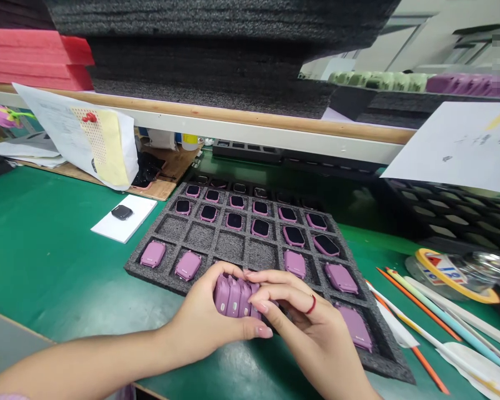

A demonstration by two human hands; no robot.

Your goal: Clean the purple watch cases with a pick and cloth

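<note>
My left hand [206, 316] is wrapped round a stack of several purple watch bodies [234, 296], held on edge over the near side of a black foam tray [200, 236]. My right hand [306, 322], with a red ring, rests its fingers on the right end of the same stack. The tray's far rows hold purple watch bodies [260, 227] face up with dark screens. Its near rows hold some face down [153, 254], and a few pockets in the middle are bare.
A lone dark watch body [121, 211] lies on a white card at the left. Orange and blue sticks [425, 311] and a tape roll [454, 272] lie at the right. A shelf with black and red foam sheets [216, 61] hangs overhead, papers dangling.
</note>
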